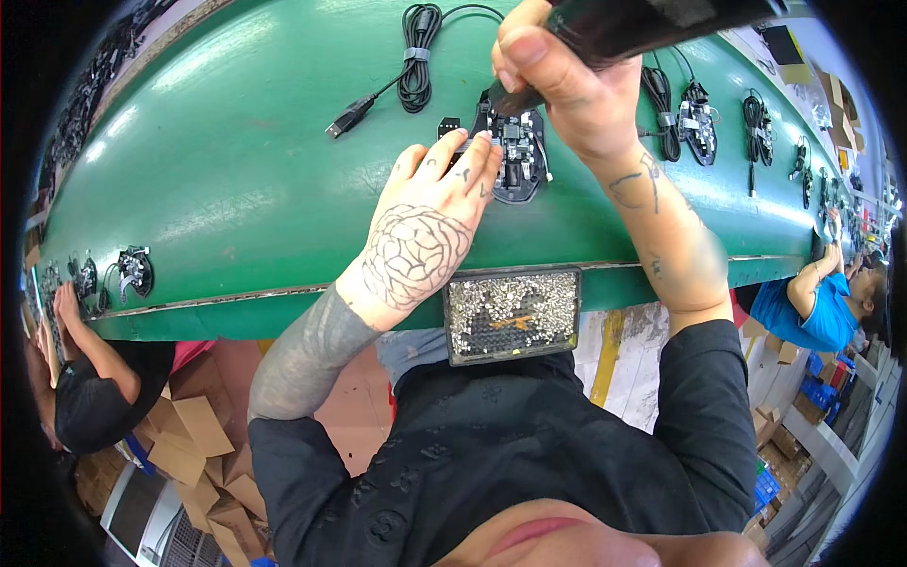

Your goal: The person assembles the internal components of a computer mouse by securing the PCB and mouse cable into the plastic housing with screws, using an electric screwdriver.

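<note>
An opened computer mouse [521, 159], its black base and circuit board bare, lies on the green work surface in front of me. My left hand [425, 222] has its fingers closed against the left side of it, holding it down; the fingertips partly cover the board. Above the far end, my right hand [578, 90] is wrapped round a black power screwdriver [652, 28]. Its tapered nose points down at the board, and the hand hides part of the body; I cannot tell whether the tip touches. A bundled black USB cable [416, 71] lies beyond my left hand.
A black tray [511, 359] of small screws sits at the near edge of the green conveyor belt [283, 170]. More opened mice with bundled cables [699, 123] lie to the right, others far left. Co-workers sit on both sides. Cardboard boxes [194, 435] stand lower left.
</note>
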The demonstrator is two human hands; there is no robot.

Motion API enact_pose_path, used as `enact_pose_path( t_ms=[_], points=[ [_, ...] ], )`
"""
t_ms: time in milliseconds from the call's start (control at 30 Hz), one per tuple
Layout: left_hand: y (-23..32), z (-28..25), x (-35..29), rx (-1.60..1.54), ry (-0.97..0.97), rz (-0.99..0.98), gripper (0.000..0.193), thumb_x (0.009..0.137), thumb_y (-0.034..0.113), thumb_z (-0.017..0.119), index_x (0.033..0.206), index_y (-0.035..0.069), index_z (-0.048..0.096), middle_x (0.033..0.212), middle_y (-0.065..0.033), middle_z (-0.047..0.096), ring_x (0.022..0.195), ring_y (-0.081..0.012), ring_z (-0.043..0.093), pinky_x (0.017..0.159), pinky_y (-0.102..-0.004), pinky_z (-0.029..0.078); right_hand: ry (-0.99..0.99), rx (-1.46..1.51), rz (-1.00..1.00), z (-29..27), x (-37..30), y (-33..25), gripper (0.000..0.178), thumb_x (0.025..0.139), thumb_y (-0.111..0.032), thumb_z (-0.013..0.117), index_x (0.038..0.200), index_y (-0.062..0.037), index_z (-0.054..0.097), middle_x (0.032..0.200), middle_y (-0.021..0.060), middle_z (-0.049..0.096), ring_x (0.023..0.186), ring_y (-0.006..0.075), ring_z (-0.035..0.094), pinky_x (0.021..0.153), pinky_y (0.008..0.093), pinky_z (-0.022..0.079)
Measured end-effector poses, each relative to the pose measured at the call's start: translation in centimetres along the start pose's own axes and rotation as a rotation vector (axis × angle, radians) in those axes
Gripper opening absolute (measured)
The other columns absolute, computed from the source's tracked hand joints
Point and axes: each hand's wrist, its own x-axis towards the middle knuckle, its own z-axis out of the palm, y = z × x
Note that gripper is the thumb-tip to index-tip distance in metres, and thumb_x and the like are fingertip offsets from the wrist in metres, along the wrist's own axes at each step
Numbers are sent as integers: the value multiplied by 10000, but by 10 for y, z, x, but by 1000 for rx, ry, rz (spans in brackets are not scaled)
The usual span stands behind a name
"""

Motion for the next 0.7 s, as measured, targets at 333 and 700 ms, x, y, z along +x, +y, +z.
enact_pose_path(
  t_ms=[333, 700],
  points=[
    [6, -1, 11, 17, -36, 6, 410, 828, 201, 649, 1205, 56, 579, 1229, -82, 567, 1166, -238, 509, 944, -395, 411, -30, -7, -126, -1, -7, 6, 328, 806, -116, 764, 1024, -18, 539, 805, -21, 550, 743, 93, 526, 676, 241, 437],
    [2, 3, 21, -58, 29, 43, 430, 818, 361, 670, 1088, 28, 639, 1146, -92, 632, 1096, -236, 568, 927, -374, 411, 199, 447, 57, -9, 21, -19, 393, 893, -267, 680, 1154, -9, 541, 727, 14, 582, 602, 120, 558, 569, 279, 471]
  ],
)
